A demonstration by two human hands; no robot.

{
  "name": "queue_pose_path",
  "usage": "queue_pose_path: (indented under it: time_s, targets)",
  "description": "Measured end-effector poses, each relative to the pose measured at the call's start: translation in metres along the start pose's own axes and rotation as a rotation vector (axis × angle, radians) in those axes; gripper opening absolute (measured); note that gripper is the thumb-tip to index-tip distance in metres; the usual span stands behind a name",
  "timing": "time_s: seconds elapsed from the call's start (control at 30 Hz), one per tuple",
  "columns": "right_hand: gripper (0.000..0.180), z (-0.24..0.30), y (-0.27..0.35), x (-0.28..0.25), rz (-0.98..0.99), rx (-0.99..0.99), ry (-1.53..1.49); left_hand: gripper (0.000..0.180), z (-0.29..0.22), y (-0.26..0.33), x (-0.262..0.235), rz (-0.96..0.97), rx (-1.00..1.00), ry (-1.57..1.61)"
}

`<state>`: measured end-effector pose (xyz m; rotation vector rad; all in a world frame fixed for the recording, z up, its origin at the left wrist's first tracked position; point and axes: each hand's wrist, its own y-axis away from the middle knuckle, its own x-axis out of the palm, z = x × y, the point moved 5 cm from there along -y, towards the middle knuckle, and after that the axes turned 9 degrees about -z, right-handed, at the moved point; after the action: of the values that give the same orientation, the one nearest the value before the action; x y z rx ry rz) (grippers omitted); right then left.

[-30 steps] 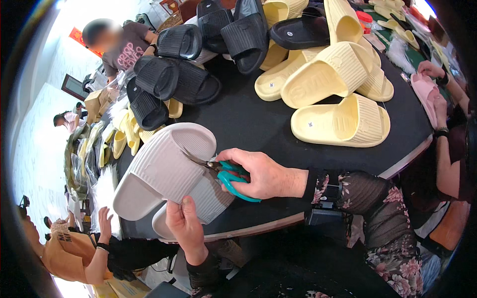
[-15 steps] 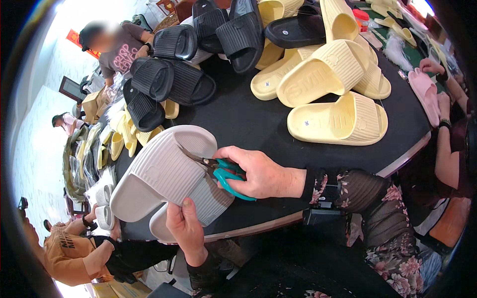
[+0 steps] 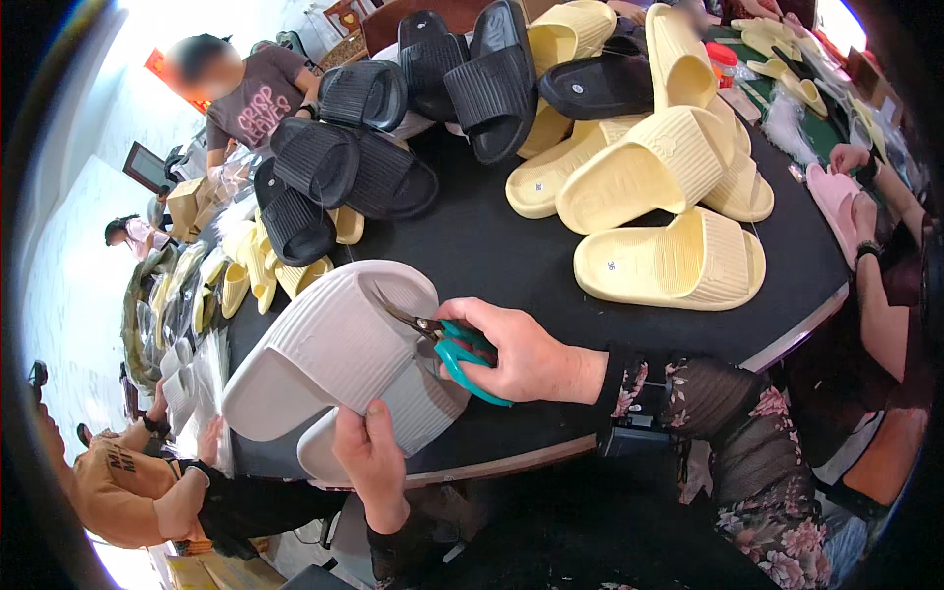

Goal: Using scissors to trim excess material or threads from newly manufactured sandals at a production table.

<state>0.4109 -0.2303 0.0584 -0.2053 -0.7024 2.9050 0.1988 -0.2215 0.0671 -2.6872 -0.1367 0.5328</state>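
Holds two light-grey slippers [image 3: 320, 339], overlapping, with ribbed straps, at the near edge of the black desk [image 3: 472, 236]. Pinches the nearer slipper between thumb and fingers of the left hand [image 3: 372, 462]. Curls the fingers of the right hand [image 3: 526, 352] around teal-handled scissors [image 3: 477, 382], with dark metal blades against the upper slipper's strap edge. Beyond, shows ribbed black slippers [image 3: 489, 103] and, further right, ribbed yellow slippers [image 3: 730, 258], one with a small printed label [image 3: 611, 265]. Bears lettering on a grey shirt [image 3: 261, 103] at far left.
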Motion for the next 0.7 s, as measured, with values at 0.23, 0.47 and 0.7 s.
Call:
queue_pose_path:
  time_s: [0.23,0.47,0.7]
  targets:
    - [0.044,-0.007,0.004,0.004,0.053,0.051,-0.061,0.022,-0.011,0.003,0.004,-0.018,0.018,0.105]
    - [0.043,-0.016,0.000,0.003,-0.141,0.119,-0.167,0.022,-0.012,-0.018,-0.017,0.018,0.000,0.016]
    - [0.040,-0.032,-0.004,-0.004,-0.209,0.496,-0.412,0.015,-0.009,-0.040,-0.039,0.070,-0.012,-0.188]
